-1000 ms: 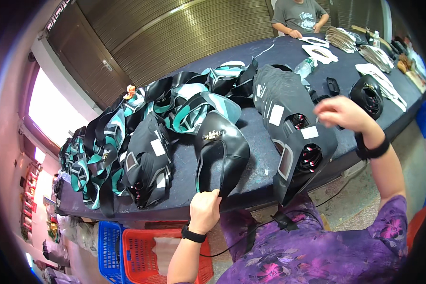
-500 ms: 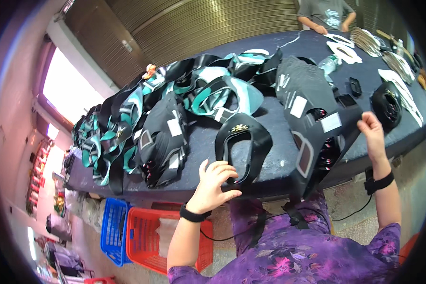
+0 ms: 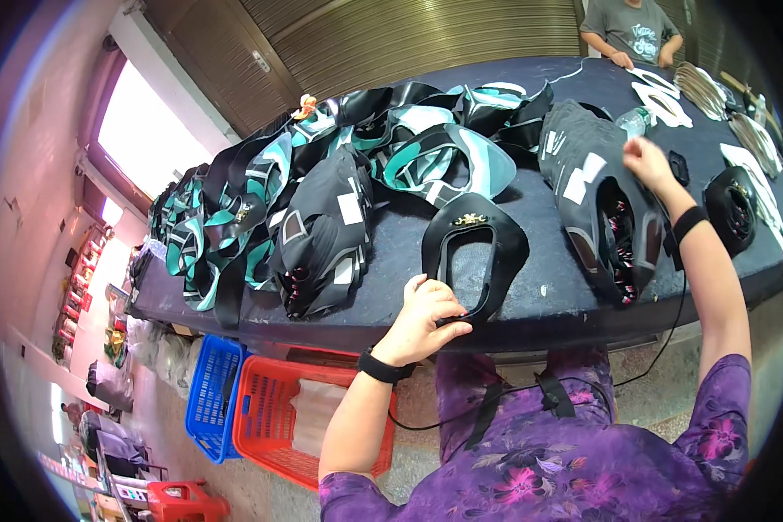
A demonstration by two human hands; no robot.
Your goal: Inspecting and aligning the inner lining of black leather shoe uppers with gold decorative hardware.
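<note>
A black loop-shaped shoe upper (image 3: 511, 252) with a gold emblem lies at the table's front edge. My left hand (image 3: 422, 322) has its lower edge between fingers and thumb. Over the right side of a stack of dark grey shoe uppers (image 3: 574, 139), my right hand (image 3: 651, 165) is raised with curled fingers; whatever they may hold is hidden. White labels and mesh windows show on this stack, and pink-and-black patterned lining inside its opening. Left of the black upper stands a second grey stack (image 3: 317, 217).
Teal, white and black uppers (image 3: 448, 165) are heaped across the table (image 3: 391, 296). A black object (image 3: 731, 209) and white cut pieces (image 3: 661, 104) are at the right. A person (image 3: 631, 35) stands opposite. Blue (image 3: 213, 396) and red (image 3: 274, 457) crates sit on the floor.
My right hand has moved left and up, over the grey stack. The upper that was tilted up on that stack's near side now lies down on it. My left hand stays at the black upper.
</note>
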